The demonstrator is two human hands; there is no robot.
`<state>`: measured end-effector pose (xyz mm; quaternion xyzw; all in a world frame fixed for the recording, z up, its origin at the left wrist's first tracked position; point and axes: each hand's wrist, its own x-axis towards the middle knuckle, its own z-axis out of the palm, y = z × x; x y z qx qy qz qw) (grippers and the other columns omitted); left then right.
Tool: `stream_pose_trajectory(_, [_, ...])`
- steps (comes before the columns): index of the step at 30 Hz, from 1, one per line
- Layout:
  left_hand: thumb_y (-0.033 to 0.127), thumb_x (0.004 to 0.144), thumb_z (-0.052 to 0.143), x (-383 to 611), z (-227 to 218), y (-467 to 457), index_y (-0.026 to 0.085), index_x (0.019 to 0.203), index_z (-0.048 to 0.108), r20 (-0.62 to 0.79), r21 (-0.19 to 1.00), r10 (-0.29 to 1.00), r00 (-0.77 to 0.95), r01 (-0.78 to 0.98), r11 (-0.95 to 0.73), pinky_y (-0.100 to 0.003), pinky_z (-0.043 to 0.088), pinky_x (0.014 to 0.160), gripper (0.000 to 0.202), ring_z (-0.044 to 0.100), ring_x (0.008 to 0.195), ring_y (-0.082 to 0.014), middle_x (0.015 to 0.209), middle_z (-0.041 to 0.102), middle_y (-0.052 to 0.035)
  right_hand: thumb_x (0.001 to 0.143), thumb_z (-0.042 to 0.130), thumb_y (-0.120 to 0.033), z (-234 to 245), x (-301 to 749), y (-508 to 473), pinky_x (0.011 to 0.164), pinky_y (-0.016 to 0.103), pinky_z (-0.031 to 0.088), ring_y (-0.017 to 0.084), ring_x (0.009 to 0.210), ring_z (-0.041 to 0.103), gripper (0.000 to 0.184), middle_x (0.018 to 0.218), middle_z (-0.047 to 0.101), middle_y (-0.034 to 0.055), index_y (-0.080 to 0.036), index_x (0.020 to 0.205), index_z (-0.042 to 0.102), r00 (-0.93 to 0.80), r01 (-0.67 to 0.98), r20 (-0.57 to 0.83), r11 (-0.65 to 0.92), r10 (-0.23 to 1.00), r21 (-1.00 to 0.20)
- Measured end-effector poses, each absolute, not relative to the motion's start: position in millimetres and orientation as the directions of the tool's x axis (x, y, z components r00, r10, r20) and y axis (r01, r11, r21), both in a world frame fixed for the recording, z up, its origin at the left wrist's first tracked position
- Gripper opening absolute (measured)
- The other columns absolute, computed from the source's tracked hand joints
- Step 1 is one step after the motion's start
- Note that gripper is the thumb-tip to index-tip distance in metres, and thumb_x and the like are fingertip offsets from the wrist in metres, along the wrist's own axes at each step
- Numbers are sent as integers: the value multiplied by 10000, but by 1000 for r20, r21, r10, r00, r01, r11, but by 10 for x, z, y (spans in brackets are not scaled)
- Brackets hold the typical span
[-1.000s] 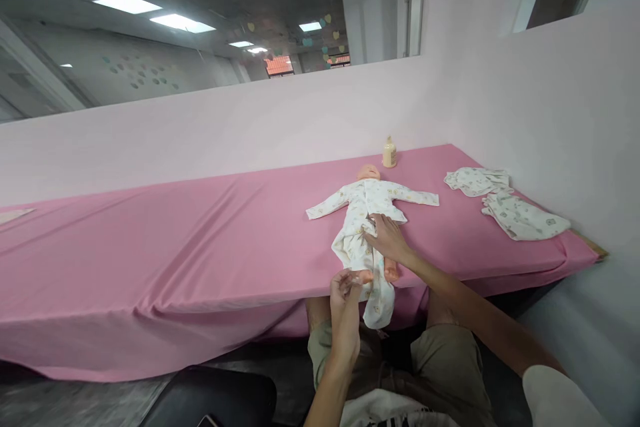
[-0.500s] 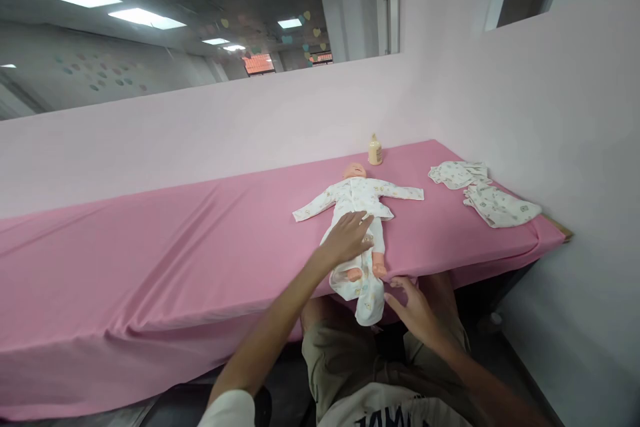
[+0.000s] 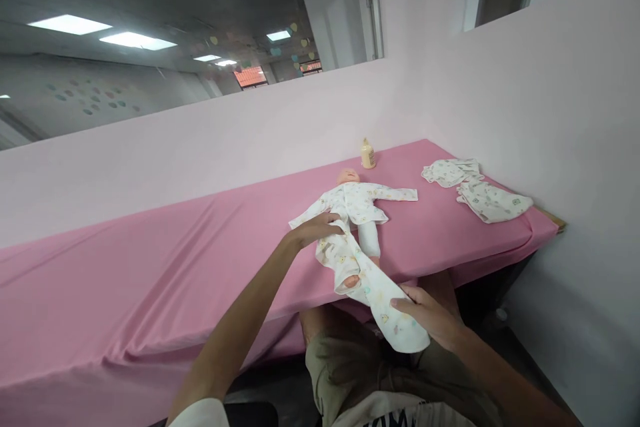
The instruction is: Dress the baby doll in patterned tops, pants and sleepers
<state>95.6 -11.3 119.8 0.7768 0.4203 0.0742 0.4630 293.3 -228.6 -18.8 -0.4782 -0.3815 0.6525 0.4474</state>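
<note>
A baby doll (image 3: 349, 177) lies on its back on the pink table (image 3: 150, 260), dressed in a white printed top (image 3: 357, 201). White printed trousers (image 3: 373, 287) are partly on its legs and hang past the table edge. My left hand (image 3: 315, 228) grips the waist end of the trousers at the doll's hip. My right hand (image 3: 424, 313) holds the loose leg end of the trousers below the table edge, above my lap. One bare doll foot (image 3: 352, 279) shows through the cloth.
A small cream bottle (image 3: 368, 154) stands behind the doll's head by the pink wall. Two folded white printed garments (image 3: 475, 190) lie at the table's right end. The wall corner is close on the right. My knees are under the table edge.
My left hand slid from the doll's belly to its hip and closed on the trousers. My right hand took hold of the hanging trouser leg and pulled it down and right.
</note>
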Motion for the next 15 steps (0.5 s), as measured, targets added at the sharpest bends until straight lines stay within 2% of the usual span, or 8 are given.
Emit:
stream_pose_trajectory(2, [301,665,714,869,1191,-85,166,863,658,-291,887,746,599,462,-25,-270,467,697,246,632,847,-211,888,677,-50,797,663,-456,-33,3027,-2296,628,286,479,186,726,656,351,849,705,43,-167,996,651,-156,-206,-260,-289,953,-935])
stream_pose_trajectory(4, [255,640,739,823,1162,-42,141,870,668,-262,949,767,585,301,94,-272,484,687,266,641,778,-194,841,688,-62,796,667,-460,76,3094,-2247,584,274,470,176,670,650,354,808,702,45,-157,979,648,-142,-192,-252,-277,957,-941])
stream_pose_trajectory(6, [217,634,739,808,1129,8,118,823,667,-226,973,808,544,165,161,-266,492,664,225,640,727,-184,789,689,-72,778,685,-442,149,3158,-2148,545,271,465,175,625,646,339,771,702,50,-155,954,644,-90,-196,-277,-289,957,-937])
stream_pose_trajectory(8, [206,649,713,814,1105,51,103,797,664,-248,966,842,479,60,251,-274,511,671,187,648,716,-191,761,691,-86,758,699,-413,191,3244,-2021,535,277,475,180,619,651,308,766,706,54,-169,937,640,-7,-237,-290,-283,957,-929])
stream_pose_trajectory(11, [214,700,654,849,1071,75,91,851,661,-300,929,857,419,-76,362,-293,537,695,195,660,713,-202,748,695,-89,749,678,-402,186,3439,-1834,619,323,533,216,730,683,285,845,723,72,-201,949,657,149,-241,-192,-152,970,-959])
stream_pose_trajectory(15, [200,746,598,910,979,33,81,1006,641,-260,891,856,448,-229,391,-331,560,755,289,685,789,-229,825,716,-101,637,742,-334,54,3738,-1662,850,360,537,260,1025,648,356,1059,709,61,-236,973,681,328,-84,-11,18,945,-996])
